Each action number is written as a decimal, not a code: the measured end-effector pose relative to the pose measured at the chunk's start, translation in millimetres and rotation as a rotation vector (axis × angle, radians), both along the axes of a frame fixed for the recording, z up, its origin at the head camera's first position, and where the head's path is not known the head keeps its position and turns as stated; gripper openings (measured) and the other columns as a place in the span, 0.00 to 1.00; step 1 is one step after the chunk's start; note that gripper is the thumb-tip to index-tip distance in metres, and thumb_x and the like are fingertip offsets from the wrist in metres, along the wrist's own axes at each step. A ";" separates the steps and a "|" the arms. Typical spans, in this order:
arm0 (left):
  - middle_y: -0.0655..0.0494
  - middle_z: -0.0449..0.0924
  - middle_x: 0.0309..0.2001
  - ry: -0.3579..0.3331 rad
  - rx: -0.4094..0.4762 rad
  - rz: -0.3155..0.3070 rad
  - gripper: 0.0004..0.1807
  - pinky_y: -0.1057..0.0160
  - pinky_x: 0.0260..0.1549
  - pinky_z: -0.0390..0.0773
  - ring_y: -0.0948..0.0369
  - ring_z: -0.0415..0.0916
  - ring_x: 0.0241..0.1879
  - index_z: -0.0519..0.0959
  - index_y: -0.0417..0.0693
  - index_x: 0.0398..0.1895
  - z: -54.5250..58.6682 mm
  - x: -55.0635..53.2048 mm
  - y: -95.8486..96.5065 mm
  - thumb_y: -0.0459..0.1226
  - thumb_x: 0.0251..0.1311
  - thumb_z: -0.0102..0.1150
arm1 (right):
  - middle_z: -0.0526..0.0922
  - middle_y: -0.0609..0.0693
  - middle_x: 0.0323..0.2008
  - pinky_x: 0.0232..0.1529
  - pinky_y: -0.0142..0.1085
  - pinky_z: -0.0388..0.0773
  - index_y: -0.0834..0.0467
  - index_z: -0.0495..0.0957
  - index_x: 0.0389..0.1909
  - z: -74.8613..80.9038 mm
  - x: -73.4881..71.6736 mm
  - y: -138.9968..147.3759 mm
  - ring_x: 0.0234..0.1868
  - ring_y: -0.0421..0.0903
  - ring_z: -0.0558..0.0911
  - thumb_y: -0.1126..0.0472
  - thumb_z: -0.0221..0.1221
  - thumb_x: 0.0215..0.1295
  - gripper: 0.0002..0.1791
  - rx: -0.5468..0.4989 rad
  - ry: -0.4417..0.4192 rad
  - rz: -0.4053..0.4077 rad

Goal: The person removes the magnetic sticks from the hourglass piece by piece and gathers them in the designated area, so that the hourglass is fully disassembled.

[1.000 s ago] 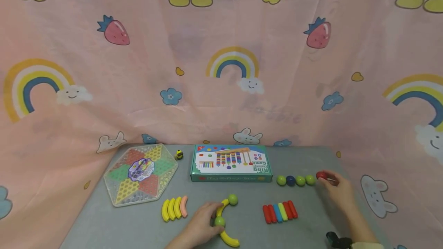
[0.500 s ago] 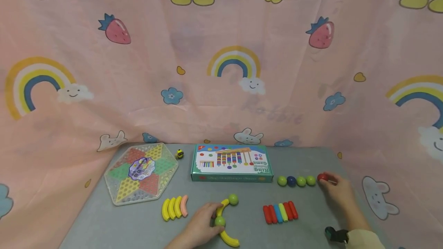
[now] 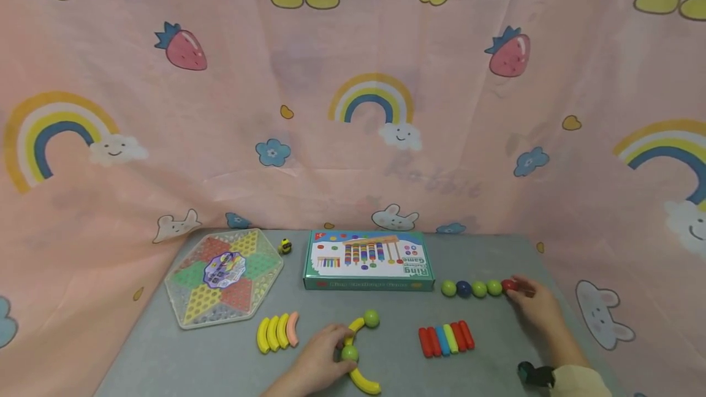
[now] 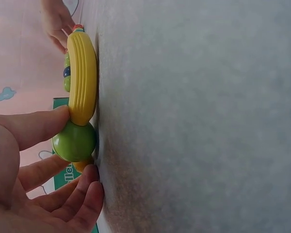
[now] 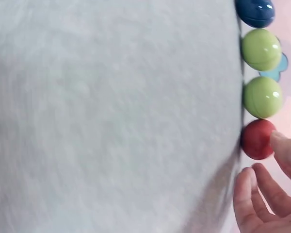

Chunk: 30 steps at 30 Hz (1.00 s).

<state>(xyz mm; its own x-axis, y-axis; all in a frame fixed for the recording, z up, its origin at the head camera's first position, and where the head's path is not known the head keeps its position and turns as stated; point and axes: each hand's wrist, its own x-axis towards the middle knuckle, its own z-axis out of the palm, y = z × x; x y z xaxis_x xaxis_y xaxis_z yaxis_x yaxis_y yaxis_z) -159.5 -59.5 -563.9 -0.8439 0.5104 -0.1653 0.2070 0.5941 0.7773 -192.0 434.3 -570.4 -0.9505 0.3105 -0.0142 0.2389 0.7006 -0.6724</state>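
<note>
My left hand point(image 3: 320, 357) rests around a green ball point(image 3: 350, 353) in the head view, thumb on one side and fingers on the other. The ball sits between two toy bananas; in the left wrist view, the thumb touches the end of the near banana point(image 4: 83, 77) beside the ball. Another green ball point(image 3: 371, 318) lies at the upper banana's far end. At the right, a red ball point(image 5: 258, 139) closes a row with green balls point(image 3: 478, 288) and a blue ball point(image 3: 464, 288). My right hand's point(image 3: 537, 302) thumb touches it, while the other fingertips sit just apart from it.
Several yellow toy bananas and a pink one point(image 3: 293, 328) lie side by side at the left. Red, blue and green sticks point(image 3: 447, 338) stand in a row at the right. Behind are a game box point(image 3: 368, 283), a hexagonal game board point(image 3: 224, 280) and a small bee figure point(image 3: 284, 246).
The red ball has shifted left to meet the end of the ball row, and the right hand's fingers have come off its top. The left hand and bananas stay put.
</note>
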 end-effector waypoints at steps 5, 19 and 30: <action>0.50 0.72 0.66 0.024 0.009 -0.052 0.35 0.61 0.47 0.78 0.66 0.75 0.47 0.76 0.52 0.65 -1.4 -1.7 -1.4 0.42 0.51 0.77 | 0.70 0.72 0.65 0.52 0.59 0.76 0.67 0.66 0.69 16.6 9.2 -1.7 0.62 0.70 0.73 0.59 0.52 0.76 0.26 -0.005 0.060 -0.034; 0.49 0.68 0.69 0.076 -0.057 -0.090 0.33 0.51 0.58 0.76 0.53 0.75 0.60 0.80 0.55 0.61 -3.1 -3.7 -0.4 0.45 0.48 0.78 | 0.87 0.58 0.49 0.38 0.15 0.70 0.59 0.80 0.57 60.2 38.2 -94.7 0.40 0.14 0.69 0.58 0.60 0.72 0.16 0.052 0.399 0.050; 0.47 0.75 0.64 0.022 -0.089 -0.081 0.32 0.45 0.60 0.74 0.46 0.73 0.63 0.82 0.46 0.59 0.7 -7.0 3.3 0.42 0.48 0.79 | 0.86 0.52 0.52 0.45 0.26 0.78 0.55 0.79 0.59 68.4 40.9 -154.5 0.50 0.49 0.83 0.57 0.61 0.72 0.18 -0.030 0.306 0.143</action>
<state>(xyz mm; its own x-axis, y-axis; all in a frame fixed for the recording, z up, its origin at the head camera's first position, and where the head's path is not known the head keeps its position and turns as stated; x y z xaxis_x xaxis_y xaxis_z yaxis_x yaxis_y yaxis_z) -166.5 -56.2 -563.3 -0.8045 0.5609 -0.1954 0.2732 0.6416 0.7167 -151.1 279.8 -502.0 -0.9460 0.1772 0.2716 -0.0769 0.6910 -0.7188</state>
